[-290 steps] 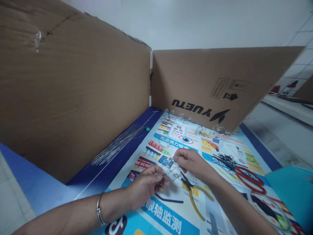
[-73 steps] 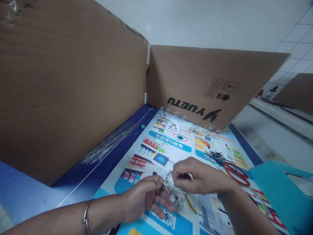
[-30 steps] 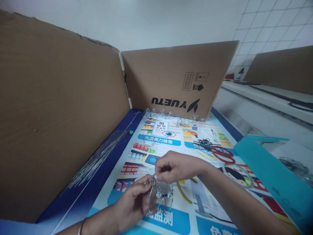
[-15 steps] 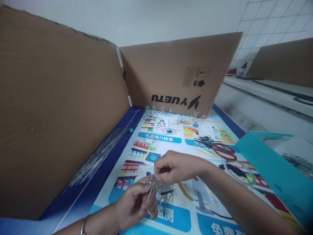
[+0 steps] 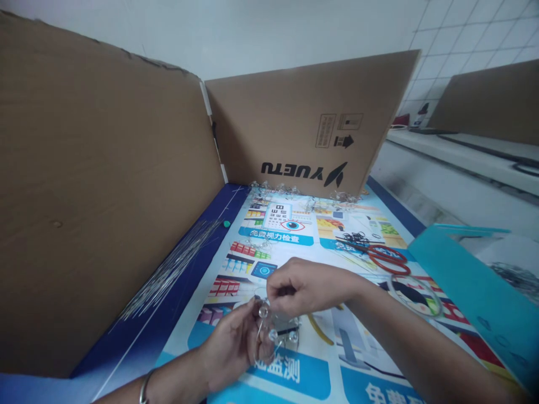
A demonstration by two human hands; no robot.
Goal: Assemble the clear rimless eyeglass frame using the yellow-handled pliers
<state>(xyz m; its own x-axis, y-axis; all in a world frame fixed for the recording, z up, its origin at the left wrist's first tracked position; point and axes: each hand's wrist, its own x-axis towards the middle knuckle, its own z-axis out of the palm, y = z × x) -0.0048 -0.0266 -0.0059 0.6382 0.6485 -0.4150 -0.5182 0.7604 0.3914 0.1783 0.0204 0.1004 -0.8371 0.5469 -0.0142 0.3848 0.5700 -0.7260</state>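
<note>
A looped wire piece with clear round beads (image 5: 273, 335) hangs between my hands, low in the middle of the view. My left hand (image 5: 231, 343), palm turned up, holds it from the left with fingers curled behind the wire. Above it, my right hand (image 5: 305, 286) is closed in a pinch at the top of the piece, near one bead. What lies right at the right fingertips is too small to make out, but the wire seems to run into them. A short dark strip shows behind the beads.
Long thin wires (image 5: 168, 275) lie along the left cardboard wall (image 5: 105, 185). On the printed sheet are red-handled scissors (image 5: 387, 259), black ties (image 5: 356, 240), a clear ring-shaped coil (image 5: 415, 296) and beaded wire pieces (image 5: 343, 197) at the back. A teal box (image 5: 471, 286) stands at right.
My left fingers have shifted and loosened around the beaded wire piece, turning it slightly. My right hand keeps its pinch in nearly the same place.
</note>
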